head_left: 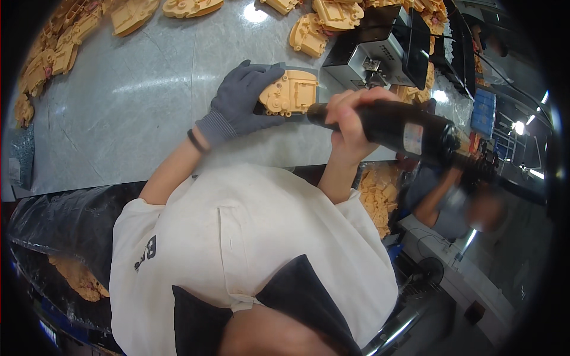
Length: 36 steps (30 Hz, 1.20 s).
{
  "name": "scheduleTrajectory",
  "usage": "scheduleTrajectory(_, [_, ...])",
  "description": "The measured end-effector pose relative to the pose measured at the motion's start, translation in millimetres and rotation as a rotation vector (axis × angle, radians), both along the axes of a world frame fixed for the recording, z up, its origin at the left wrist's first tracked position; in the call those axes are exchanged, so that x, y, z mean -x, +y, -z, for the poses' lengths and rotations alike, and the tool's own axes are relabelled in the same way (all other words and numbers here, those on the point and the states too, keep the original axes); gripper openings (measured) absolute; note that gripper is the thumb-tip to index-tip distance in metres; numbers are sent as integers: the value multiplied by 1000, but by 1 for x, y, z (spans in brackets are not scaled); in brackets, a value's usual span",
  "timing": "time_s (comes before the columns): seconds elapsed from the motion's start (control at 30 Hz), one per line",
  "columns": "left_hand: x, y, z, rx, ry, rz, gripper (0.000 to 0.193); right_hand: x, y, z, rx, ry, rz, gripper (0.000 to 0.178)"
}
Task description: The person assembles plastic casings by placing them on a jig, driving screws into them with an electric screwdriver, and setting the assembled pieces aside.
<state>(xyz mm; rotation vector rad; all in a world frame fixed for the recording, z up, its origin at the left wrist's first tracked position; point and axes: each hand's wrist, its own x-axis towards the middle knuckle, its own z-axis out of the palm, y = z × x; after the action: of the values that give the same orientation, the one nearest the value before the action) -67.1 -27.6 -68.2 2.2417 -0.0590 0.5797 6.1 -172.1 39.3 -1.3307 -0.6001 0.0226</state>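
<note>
Grey marbled worktop (160, 89) bears yellow moulded-plastic housing (298, 91), long axis crosswise, left end held by grey-gloved left hand (238, 99), bare right hand (351, 121) wrapped round black cylindrical power tool (389, 123), tip at housing's near-right corner

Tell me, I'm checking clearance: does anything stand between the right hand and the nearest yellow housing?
Yes: the black power tool in the right hand, its tip by the yellow housing. Nothing else visible intervenes.
</note>
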Motion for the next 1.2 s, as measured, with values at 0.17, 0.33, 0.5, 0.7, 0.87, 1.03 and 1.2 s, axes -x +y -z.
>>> scheduleTrajectory(0.17, [-4, 1, -1, 8, 14, 7, 76, -6, 0, 2, -89, 35, -54, 35])
scheduleTrajectory(0.33, [-5, 2, -3, 6, 28, -5, 76, -7, 1, 5, -66, -15, -73, 37])
scheduleTrajectory(0.5, [-5, -7, -9, 181, 94, -93, 69, -7, -12, 3, -229, 111, 39, 43])
scheduleTrajectory(0.7, [20, 30, -66, 1355, 5, -33, 51, -26, -68, -42, -628, 148, 43, 35])
scheduleTrajectory(0.87, [103, 117, -135, 1875, -1154, 1022, 17, -34, -86, -29, -561, 88, 267, 33])
scheduleTrajectory(1.03, [130, 156, -134, 1169, -1120, 1559, 29, -28, -84, -10, -504, 278, 313, 34])
scheduleTrajectory(1.2, [-8, 149, -64, -603, 169, -713, 60, -22, -68, -10, -507, 292, 207, 36])
